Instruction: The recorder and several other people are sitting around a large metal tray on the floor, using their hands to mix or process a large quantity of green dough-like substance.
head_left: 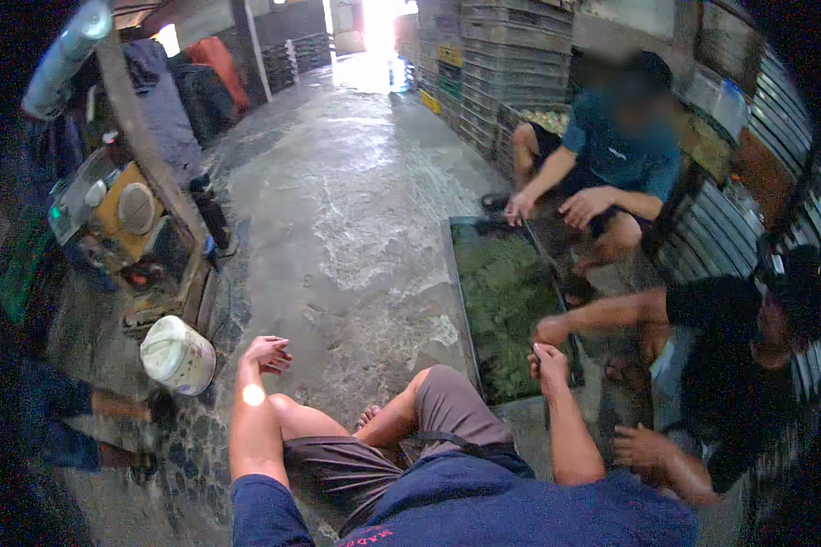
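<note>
I sit on a wet concrete floor in grey shorts with my knees up. My left hand (266, 354) hangs loose above the floor beyond my left knee, fingers apart, holding nothing. My right hand (547, 365) rests at the near edge of a long dark tray (459, 273) filled with green leaves (506, 301); its fingers are curled, and whether anything is in them is unclear. A person in a black shirt (730, 365) at my right reaches a hand (549, 330) to the same tray edge, just above my right hand.
A person in a blue shirt (620, 146) crouches at the tray's far end with both hands low. A white bucket (178, 356) stands at my left beside a cluttered wooden cart (137, 228). Stacked grey crates (511, 55) line the right of the passage.
</note>
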`<state>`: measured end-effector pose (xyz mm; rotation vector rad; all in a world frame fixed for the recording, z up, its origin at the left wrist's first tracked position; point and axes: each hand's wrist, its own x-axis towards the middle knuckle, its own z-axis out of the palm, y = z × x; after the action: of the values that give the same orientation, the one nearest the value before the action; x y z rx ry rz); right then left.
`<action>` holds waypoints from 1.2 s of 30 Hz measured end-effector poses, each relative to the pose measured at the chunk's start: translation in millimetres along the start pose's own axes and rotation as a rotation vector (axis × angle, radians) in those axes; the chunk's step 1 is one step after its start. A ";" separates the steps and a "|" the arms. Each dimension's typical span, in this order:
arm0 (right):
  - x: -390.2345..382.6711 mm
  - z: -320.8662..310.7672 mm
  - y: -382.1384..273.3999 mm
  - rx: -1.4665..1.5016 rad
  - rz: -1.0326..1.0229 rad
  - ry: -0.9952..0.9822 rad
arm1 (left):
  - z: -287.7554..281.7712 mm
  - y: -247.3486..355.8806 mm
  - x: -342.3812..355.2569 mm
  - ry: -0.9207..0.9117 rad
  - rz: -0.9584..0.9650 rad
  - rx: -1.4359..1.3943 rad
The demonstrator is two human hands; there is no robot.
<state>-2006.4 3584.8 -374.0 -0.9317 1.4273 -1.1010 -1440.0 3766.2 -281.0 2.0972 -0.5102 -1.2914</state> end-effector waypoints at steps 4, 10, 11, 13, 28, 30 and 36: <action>-8.5 8.9 -9.1 0.544 0.412 -0.084 | -6.3 -4.4 -6.3 -0.016 0.029 -0.055; -20.4 16.0 -44.9 0.310 0.271 0.042 | 2.4 2.2 3.2 -0.072 0.045 0.036; -21.7 20.6 -48.8 0.313 0.258 0.040 | 0.5 0.1 3.4 -0.049 0.048 0.022; -17.8 21.2 -45.7 0.308 0.267 -0.069 | -1.1 -2.0 0.4 -0.046 0.041 0.011; -17.3 28.1 -60.9 0.211 0.118 0.050 | -0.8 0.9 4.4 -0.024 0.007 0.032; -23.2 28.4 -72.9 0.286 0.183 -0.100 | -0.6 2.0 2.3 -0.037 0.006 0.021; -18.1 17.2 -69.2 0.545 0.315 -0.147 | 4.2 12.8 5.6 -0.065 0.006 -0.037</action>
<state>-1988.2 3580.9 -302.8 -0.3742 1.0287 -1.0765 -1441.4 3752.1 -277.4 2.0272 -0.5155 -1.3597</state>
